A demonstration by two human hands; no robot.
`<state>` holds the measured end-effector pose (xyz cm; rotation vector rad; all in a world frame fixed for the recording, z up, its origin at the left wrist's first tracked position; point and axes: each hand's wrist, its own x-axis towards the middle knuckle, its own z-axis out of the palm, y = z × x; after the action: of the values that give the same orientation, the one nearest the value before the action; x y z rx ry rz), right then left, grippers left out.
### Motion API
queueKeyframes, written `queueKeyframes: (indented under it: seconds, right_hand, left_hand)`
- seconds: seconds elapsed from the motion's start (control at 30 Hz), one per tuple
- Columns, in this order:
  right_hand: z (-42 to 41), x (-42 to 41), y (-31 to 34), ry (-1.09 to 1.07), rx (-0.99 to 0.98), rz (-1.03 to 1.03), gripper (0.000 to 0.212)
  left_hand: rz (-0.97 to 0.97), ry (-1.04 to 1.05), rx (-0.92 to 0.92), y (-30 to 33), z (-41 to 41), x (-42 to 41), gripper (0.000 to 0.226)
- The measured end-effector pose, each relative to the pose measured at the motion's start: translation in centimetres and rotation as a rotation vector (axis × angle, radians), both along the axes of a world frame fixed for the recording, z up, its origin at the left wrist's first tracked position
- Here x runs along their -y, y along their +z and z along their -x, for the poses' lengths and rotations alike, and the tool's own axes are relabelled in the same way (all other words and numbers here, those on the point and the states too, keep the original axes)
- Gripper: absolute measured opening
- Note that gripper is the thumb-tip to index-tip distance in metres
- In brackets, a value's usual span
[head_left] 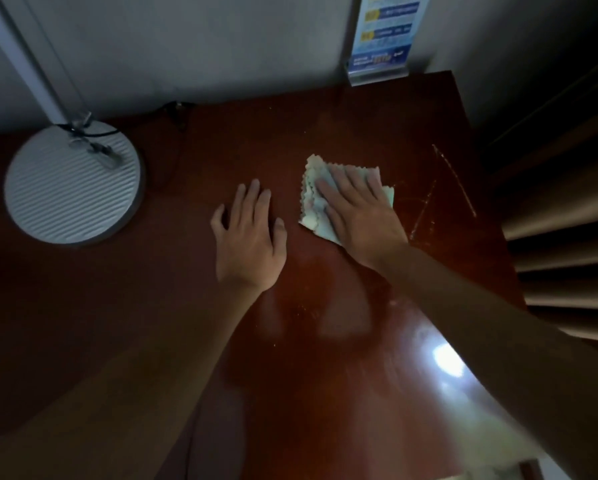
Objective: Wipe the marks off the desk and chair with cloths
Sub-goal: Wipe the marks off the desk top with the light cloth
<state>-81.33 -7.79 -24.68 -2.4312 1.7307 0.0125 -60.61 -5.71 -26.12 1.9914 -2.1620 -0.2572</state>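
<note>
A dark red-brown wooden desk (152,306) fills the view. My right hand (363,213) presses flat on a folded pale green cloth (313,188) with zigzag edges, near the desk's right side. Pale scratch-like marks (453,181) run across the wood just right of the cloth. My left hand (250,237) rests flat on the bare wood beside the cloth, fingers spread, holding nothing. The chair is not in view.
A round white ribbed lamp base (72,185) with its pole and black cord stands at the left. A blue leaflet in a clear stand (380,39) sits at the back right against the wall. Brown curtain folds (567,220) hang past the desk's right edge.
</note>
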Motion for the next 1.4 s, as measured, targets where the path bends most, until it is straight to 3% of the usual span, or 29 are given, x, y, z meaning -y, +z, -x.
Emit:
queueKeyframes:
  seconds: [0.27,0.37,0.57,0.67,0.87,1.0,1.2,1.3,1.4]
  right_hand:
    - [-1.0,-9.1,-1.0,0.272,0.060,-0.001,0.053]
    - [-1.6,-3.5,-0.9,0.288,0.071,0.014,0.050]
    - [-5.2,13.9,-0.1,0.100,-0.054,0.002,0.051]
    - [-5.5,13.7,-0.2,0.092,-0.053,0.043,0.051]
    - [-4.4,2.1,-0.5,0.192,0.061,0.031,0.050]
    - [-5.9,8.1,-0.3,0.221,0.029,0.000,0.052]
    - [-8.1,19.1,-0.2,0.032,-0.047,0.033,0.050]
    - [-7.2,15.4,-0.9,0.010,-0.023,0.056,0.051]
    - [-6.1,6.4,-1.1,0.000,-0.002,0.031,0.055]
  left_hand:
    - [0.061,0.001,-0.022,-0.4,0.0,-0.1,0.052]
    - [0.060,0.010,-0.024,-0.1,0.0,0.0,0.053]
    - [0.028,0.023,0.018,0.1,0.1,0.0,0.053]
    - [0.047,0.017,0.019,0.1,0.1,0.1,0.052]
    - [0.035,0.017,0.010,0.1,0.1,0.0,0.053]
    - [0.043,0.026,0.007,0.1,0.2,0.0,0.051]
    - [0.087,0.033,0.001,-0.2,0.1,-0.1,0.049]
    - [0.089,0.030,0.010,-0.3,0.1,0.0,0.049]
    - [0.072,0.016,0.012,-0.2,0.0,0.0,0.051]
